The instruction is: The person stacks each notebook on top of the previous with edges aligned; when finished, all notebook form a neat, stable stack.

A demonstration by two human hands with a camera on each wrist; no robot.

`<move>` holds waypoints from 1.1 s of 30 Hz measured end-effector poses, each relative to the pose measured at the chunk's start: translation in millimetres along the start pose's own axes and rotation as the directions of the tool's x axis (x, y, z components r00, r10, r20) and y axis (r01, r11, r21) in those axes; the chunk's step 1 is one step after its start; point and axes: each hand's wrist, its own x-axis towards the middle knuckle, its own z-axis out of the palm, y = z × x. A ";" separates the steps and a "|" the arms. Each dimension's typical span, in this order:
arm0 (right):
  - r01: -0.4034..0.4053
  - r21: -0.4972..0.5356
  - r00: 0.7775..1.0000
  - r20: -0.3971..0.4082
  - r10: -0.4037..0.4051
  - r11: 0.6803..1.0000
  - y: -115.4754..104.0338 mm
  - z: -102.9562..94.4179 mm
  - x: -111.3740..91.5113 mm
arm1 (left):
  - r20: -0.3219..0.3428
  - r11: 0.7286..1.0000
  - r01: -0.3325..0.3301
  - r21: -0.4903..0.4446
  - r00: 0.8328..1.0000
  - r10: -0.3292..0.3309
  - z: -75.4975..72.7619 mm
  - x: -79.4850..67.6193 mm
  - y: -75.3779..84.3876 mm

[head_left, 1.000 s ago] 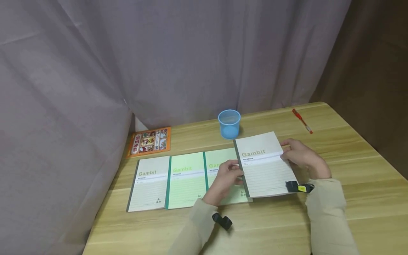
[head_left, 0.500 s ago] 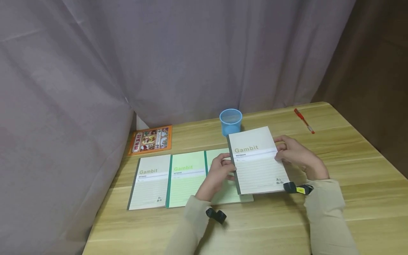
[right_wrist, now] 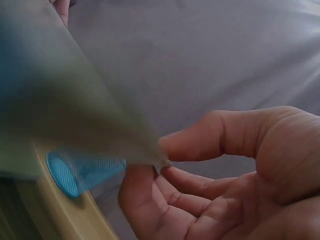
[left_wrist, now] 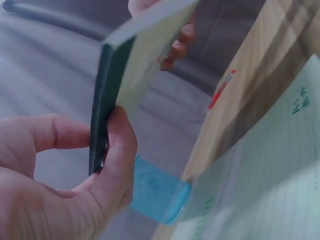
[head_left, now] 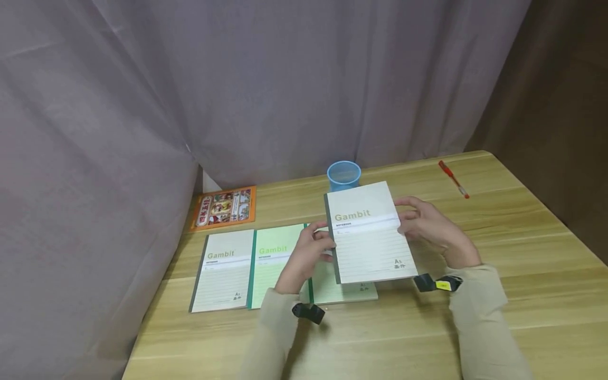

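A white notebook (head_left: 366, 237) with a dark spine, marked "Gambit", is held up over the table between both hands. My left hand (head_left: 306, 256) pinches its spine; the left wrist view shows thumb and fingers on either side of the dark spine (left_wrist: 102, 100). At the opposite edge my right hand (head_left: 434, 229) pinches the notebook between thumb and fingers, close up in the right wrist view. Below it lies a green notebook (head_left: 332, 293), partly hidden by the raised notebook and the left hand. Left of that are another green notebook (head_left: 277, 279) and a white notebook (head_left: 223, 279), side by side.
Behind the raised notebook stands a blue mesh cup (head_left: 343, 177), its lower part covered. An orange picture book (head_left: 225, 208) lies at the back left of the wooden table (head_left: 380, 338). A red pen (head_left: 453, 179) rests at the back right. A grey curtain (head_left: 285, 95) hangs behind.
Both hands have carried the white notebook leftward and slightly up, further over the right-hand green notebook. The notebooks lying on the table have stayed in place.
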 end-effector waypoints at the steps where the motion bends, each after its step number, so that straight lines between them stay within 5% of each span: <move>1: -0.003 0.008 1.000 -0.001 0.003 1.000 -0.3 1.4 0.5 | 0.001 1.000 -0.001 0.001 1.000 0.001 -2.4 0.0 0.4; 19: -0.010 -0.007 0.999 0.047 0.011 1.000 7.6 34.2 18.1 | 0.059 0.994 0.034 0.100 0.997 -0.040 -45.3 -1.8 8.4; 33: -0.045 -0.020 0.996 0.075 0.047 0.999 29.4 49.4 35.7 | 0.106 0.975 0.103 0.198 0.986 -0.126 -65.5 3.6 -6.7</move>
